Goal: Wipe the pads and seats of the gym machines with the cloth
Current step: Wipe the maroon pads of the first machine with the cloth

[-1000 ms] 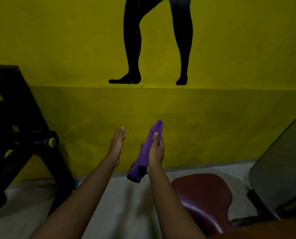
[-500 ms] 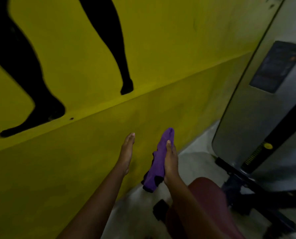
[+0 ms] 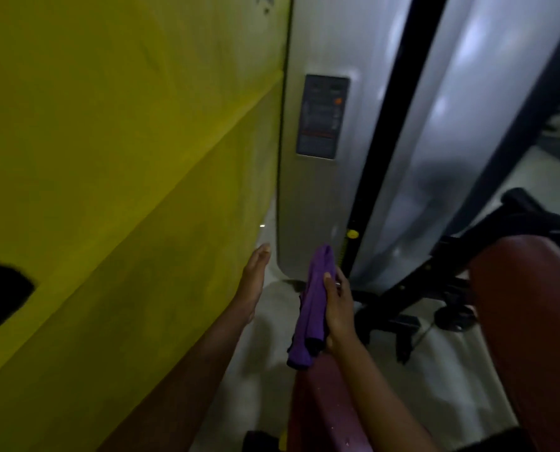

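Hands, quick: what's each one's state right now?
Left hand: open, fingers straight, holding nothing.
Right hand: closed around the purple cloth.

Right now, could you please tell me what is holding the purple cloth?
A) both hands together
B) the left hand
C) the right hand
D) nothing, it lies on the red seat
C: the right hand has its thumb and fingers curled round the purple cloth, while the left hand is held flat and apart from it.

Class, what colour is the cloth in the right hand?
The cloth is purple; head view shows it.
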Demonstrator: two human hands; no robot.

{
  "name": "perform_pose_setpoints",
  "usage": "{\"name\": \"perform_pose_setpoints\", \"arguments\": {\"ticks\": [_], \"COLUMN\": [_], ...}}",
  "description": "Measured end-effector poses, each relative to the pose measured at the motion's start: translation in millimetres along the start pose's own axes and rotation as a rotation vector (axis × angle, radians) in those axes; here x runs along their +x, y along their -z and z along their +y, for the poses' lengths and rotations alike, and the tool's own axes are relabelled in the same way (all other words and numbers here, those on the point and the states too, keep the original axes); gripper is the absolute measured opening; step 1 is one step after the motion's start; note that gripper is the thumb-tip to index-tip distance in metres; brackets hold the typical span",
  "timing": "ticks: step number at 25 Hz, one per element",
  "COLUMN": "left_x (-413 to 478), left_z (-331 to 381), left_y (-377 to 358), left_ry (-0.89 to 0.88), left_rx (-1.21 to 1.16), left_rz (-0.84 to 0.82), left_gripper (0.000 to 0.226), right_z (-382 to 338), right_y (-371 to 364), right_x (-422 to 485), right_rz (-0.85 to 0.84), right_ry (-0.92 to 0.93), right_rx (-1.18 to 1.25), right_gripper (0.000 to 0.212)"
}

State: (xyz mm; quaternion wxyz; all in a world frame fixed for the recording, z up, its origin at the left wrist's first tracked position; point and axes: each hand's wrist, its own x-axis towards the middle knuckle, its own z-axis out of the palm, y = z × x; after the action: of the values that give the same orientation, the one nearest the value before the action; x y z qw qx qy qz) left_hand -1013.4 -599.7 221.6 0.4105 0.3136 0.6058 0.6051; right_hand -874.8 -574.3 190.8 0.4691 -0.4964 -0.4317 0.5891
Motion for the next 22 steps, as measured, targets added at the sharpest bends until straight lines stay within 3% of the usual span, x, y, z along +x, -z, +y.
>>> {"name": "perform_pose_setpoints", "arguments": {"ticks": [9, 13, 15, 17, 22], "left_x": [73, 93, 101, 106, 93], "left_z": [18, 18, 20, 22, 31], "left_y": [-145, -185, -198, -218, -281], "left_ry": [-0.046, -0.071, -0.134, -0.317, -1.031], "left_rx": [0.085, 0.125, 0.171, 0.265, 0.47], "left_rz": [-0.75, -1.081, -1.21, -1.337, -1.478], "left_gripper": [0.042, 0.044, 0.047, 0.05, 0.07], "right_z": [-22, -32, -32, -30, -25], "right_y": [67, 67, 70, 76, 107], "right_x": [34, 32, 30, 26, 11], "right_rz": [0.678, 1.038, 1.158, 1.264, 1.464], "right_ry": [0.18, 0.237, 0.273, 0.27, 0.323], "right_rx": [-0.03, 0.014, 0.008, -0.017, -0.007], "right_gripper": [0.041, 0.021, 0.031, 0.046, 0.066]}}
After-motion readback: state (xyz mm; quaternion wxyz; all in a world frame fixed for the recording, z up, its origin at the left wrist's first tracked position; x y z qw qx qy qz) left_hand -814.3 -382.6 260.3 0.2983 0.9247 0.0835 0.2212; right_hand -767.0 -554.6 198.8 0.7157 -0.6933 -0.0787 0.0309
